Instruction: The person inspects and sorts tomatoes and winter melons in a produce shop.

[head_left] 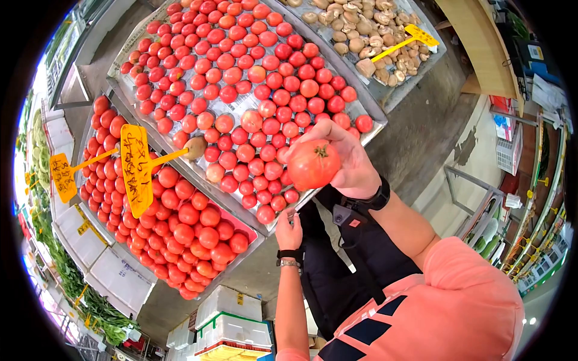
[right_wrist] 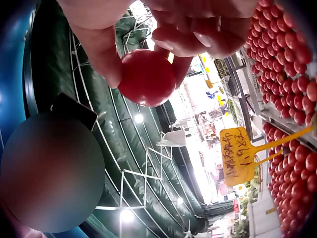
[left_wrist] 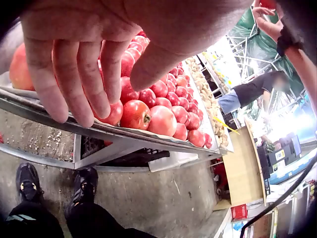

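My right hand (head_left: 355,162) holds up a tomato (head_left: 313,164), its green stem end showing in the head view. In the right wrist view the thumb and fingers pinch the same tomato (right_wrist: 147,78) from its sides. Below and left of it, my left hand (head_left: 288,230) hangs by the front edge of the tomato display (head_left: 244,114). Seen from the left wrist, that hand's fingers (left_wrist: 67,79) are loosely bent and hold nothing. Several tomatoes (left_wrist: 135,115) lie right behind them along the tray's edge.
A second tray of tomatoes (head_left: 180,234) stands at the left, with yellow price signs (head_left: 137,171) over it. Mushrooms (head_left: 361,30) fill a tray at the back right. White foam boxes (head_left: 232,307) are stacked at the lower left. Another person (left_wrist: 252,91) stands beyond the displays.
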